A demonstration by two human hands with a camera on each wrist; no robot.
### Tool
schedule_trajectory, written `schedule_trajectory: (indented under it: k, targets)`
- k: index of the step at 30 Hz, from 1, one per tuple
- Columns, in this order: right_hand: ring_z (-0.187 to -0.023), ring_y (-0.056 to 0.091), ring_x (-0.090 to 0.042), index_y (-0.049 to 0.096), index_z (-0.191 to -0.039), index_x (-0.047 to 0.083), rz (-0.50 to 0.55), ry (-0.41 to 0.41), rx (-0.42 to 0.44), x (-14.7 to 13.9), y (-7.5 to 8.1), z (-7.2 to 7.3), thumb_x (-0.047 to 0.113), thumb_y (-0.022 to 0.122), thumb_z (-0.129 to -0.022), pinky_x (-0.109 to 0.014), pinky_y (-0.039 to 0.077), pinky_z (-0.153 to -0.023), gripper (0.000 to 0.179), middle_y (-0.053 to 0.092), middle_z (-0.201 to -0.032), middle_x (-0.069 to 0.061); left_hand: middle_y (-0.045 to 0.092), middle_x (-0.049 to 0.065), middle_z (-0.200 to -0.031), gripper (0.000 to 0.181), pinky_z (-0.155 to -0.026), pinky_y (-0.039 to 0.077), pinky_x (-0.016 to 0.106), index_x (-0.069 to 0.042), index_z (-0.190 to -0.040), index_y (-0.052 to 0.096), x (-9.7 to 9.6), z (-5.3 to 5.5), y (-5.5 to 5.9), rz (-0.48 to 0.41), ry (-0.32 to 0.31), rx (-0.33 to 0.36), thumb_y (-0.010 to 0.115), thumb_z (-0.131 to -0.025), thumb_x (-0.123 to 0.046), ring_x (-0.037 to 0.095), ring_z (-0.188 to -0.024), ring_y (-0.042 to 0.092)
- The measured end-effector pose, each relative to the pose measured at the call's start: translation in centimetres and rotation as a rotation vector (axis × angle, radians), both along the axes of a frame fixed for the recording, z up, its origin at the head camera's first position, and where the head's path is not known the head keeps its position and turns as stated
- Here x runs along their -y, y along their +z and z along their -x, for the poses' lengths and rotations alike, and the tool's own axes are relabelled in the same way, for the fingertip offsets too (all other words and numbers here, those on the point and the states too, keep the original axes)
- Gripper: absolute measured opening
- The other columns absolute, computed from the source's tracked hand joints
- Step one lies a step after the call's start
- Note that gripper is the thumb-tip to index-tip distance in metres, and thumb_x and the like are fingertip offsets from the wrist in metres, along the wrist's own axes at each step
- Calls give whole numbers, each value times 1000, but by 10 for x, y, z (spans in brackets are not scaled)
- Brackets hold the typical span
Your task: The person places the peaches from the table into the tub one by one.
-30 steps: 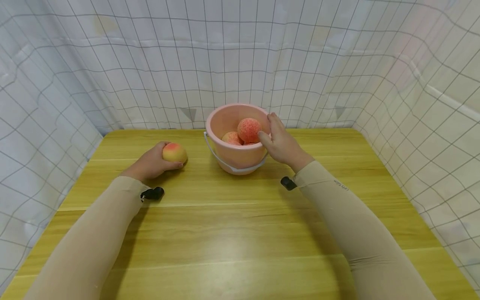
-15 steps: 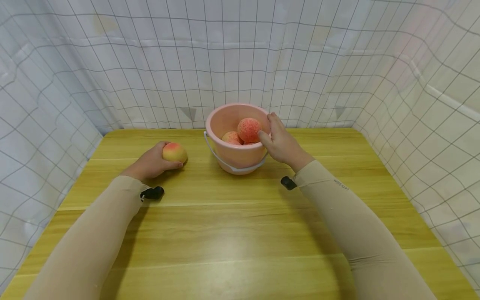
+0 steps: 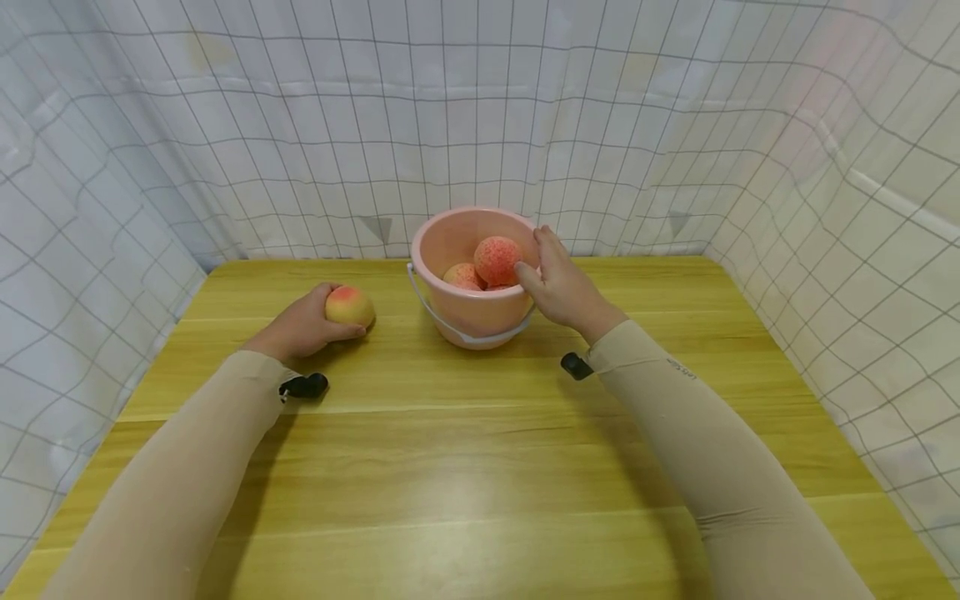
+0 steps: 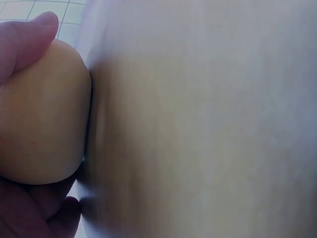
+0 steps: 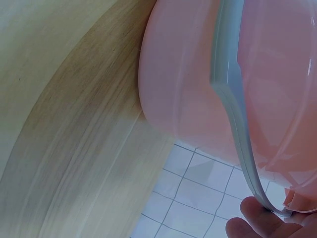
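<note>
In the head view my left hand (image 3: 306, 323) grips a yellow peach (image 3: 350, 307) with a red top, left of the bucket. The left wrist view shows that peach (image 4: 44, 114) touching the table, with the thumb on one side and fingers on the other. My right hand (image 3: 564, 287) holds the right rim of a pink bucket (image 3: 480, 321), thumb over the edge. Inside the bucket lie several peaches, a speckled red peach (image 3: 498, 260) on top and a paler one (image 3: 463, 276) beside it. In the right wrist view the white handle (image 5: 233, 104) hangs down the bucket's side.
The bucket stands upright on a wooden table (image 3: 450, 467) near its back edge. A white cloth with a grid pattern (image 3: 480, 125) hangs behind the table and along both sides. A black wrist device (image 3: 305, 386) sits at the left sleeve's cuff, another (image 3: 577, 367) at the right.
</note>
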State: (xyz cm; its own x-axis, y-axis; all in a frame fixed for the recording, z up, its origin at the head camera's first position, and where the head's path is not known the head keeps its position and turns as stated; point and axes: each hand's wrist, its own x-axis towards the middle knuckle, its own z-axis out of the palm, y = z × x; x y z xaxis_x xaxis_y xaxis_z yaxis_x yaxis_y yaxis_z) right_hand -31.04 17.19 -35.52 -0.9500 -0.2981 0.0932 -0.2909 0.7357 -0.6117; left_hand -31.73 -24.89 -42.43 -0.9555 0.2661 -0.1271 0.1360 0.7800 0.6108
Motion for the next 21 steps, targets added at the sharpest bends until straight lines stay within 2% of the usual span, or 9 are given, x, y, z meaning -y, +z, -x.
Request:
schedule_trajectory:
  k: [8,14,21]
  targets:
    - [-166,2,-29,6,-169,3,1,2,-1,0,-1,1,48,38,-108,-50,12,-133,82,-3,-178,-13,61,21,-135,91,-104,47,52,-1,-154,37,-1,0,0,7,0,-17,81,-90,-49,36,-114,61]
    - [-166,2,-29,7,-169,3,6,2,-11,0,-2,1,47,39,-108,-50,12,-133,81,-2,-178,-13,59,21,-139,93,-106,46,55,-2,-155,35,-1,-1,-1,2,6,-18,81,-90,-51,37,-118,60]
    - [-166,2,-29,6,-169,3,6,2,-4,0,-2,0,47,39,-108,-50,12,-133,81,-3,-178,-13,59,19,-140,97,-108,45,57,-4,-156,35,2,-3,2,-29,41,-40,82,-88,-53,36,-120,58]
